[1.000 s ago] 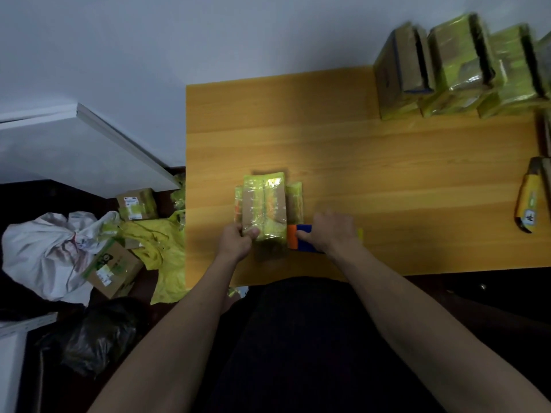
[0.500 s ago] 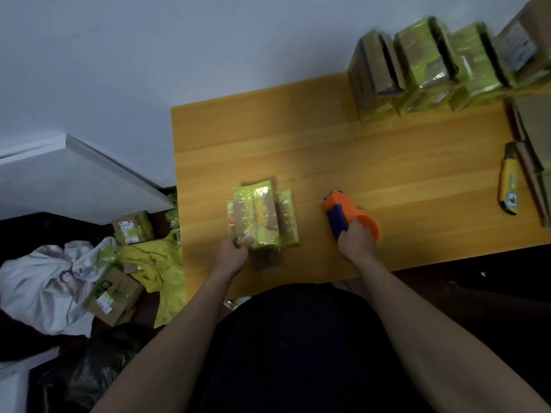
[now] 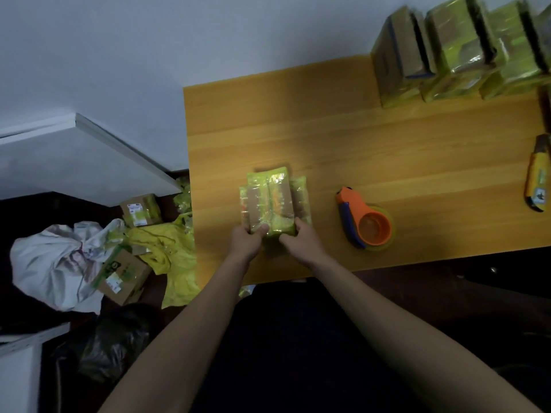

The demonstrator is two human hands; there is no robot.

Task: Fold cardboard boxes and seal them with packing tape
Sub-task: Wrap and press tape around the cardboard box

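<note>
Both hands, left and right, fingers curled around the taped box on the tabletop; the tape dispenser lies nearby. Sealing looks finished; setting it aside likely follows.

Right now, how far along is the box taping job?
Done: a row of taped boxes stands at the table's far right. In hand: both hands, left and right, grip the near end of a box wrapped in yellow-green tape; the tape dispenser lies beside it. Left: I can't tell if this box needs more tape.
</note>
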